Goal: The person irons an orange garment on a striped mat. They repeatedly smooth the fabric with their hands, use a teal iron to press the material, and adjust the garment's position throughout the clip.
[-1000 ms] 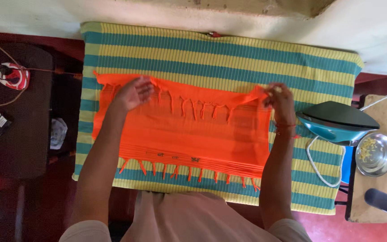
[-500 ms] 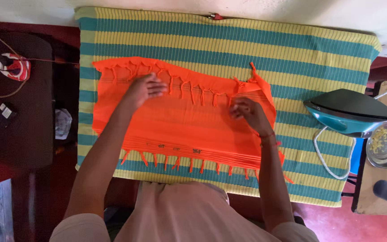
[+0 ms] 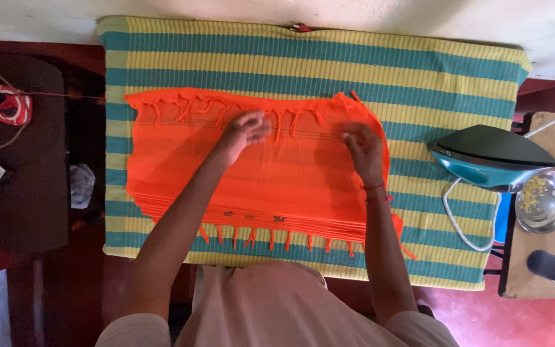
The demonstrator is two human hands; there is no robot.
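A folded orange cloth [image 3: 290,180] with tasselled fringes lies flat on a table covered by a yellow and teal striped cover [image 3: 316,58]. My left hand [image 3: 244,130] rests on the cloth near its far fringe, fingers curled at the tassels. My right hand [image 3: 362,144] presses on the cloth near its far right corner, fingers spread. Whether either hand pinches the fabric is hard to tell.
A teal and black electric iron [image 3: 489,157] stands at the table's right edge, its white cord [image 3: 460,225] looping down. A steel bowl [image 3: 543,200] with yellow bits sits on a side stand. A dark side table [image 3: 20,186] at left carries a red and white object [image 3: 8,106] and cables.
The cloth's far edge has been laid down flat and moved farther away. My left hand slid right toward the middle fringe. My right hand let go of the corner and rests on the cloth.
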